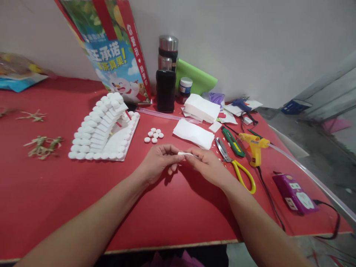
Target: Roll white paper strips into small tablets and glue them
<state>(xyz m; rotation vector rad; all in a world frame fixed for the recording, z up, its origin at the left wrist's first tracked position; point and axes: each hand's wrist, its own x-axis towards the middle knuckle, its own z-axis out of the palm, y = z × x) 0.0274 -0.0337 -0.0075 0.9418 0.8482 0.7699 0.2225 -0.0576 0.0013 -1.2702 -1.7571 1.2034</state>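
Over the middle of the red table (155,218), my left hand (160,163) and my right hand (207,165) pinch a thin white strip (185,154) between them, one at each end. Several small white discs (154,135) lie just beyond my left hand. A white model with curved steps (102,129), edged with round white pieces, stands to their left. White sheets (194,133) lie flat behind my right hand, and a thicker white stack (202,107) is behind them.
Yellow-handled scissors (240,172), a green cutter (233,141), a yellow glue gun (255,146) and a purple power box (295,193) lie right. A black phone (165,91), a flask (168,53) and a colourful bag (111,52) stand behind. Dried knots (43,147) lie left.
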